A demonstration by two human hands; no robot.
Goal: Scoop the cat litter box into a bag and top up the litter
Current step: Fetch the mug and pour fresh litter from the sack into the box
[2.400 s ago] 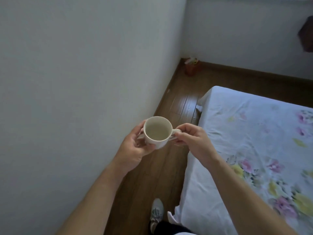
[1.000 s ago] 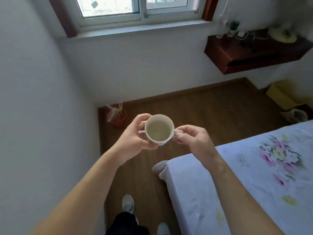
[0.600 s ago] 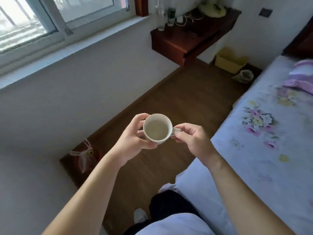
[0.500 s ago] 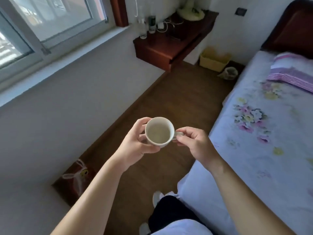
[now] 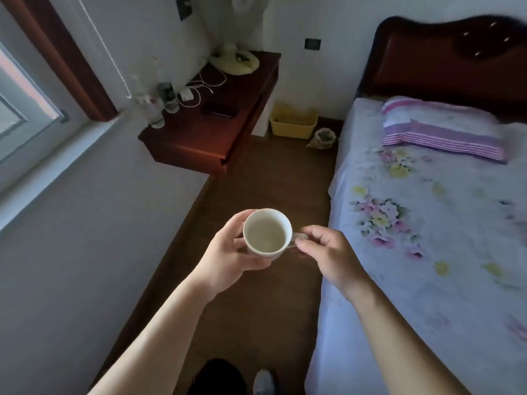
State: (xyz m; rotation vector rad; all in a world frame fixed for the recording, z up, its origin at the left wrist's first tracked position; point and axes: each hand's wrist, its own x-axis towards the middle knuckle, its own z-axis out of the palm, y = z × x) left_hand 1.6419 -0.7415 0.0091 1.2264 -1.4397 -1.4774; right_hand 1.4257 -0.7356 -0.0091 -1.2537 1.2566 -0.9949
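I hold a white cup (image 5: 266, 232) upright in front of me with both hands. My left hand (image 5: 228, 259) cups its body from the left and below. My right hand (image 5: 328, 256) pinches the handle on the cup's right side. The cup's inside looks pale; I cannot tell what it holds. A yellow litter box (image 5: 293, 124) stands on the floor in the far corner, under the end of the wall shelf. Beside it to the right sits a small open bag (image 5: 323, 138).
A dark wooden wall shelf (image 5: 216, 132) with bottles, cables and a fan base juts out at left. A bed (image 5: 427, 238) with a flowered sheet and striped pillow fills the right. A narrow strip of wood floor (image 5: 271, 181) runs between wall and bed. A window is far left.
My view has swung right, from the window wall and red bin in the corner to the shelf, the yellow box and the bed's headboard. Both hands keep the same hold on the cup.
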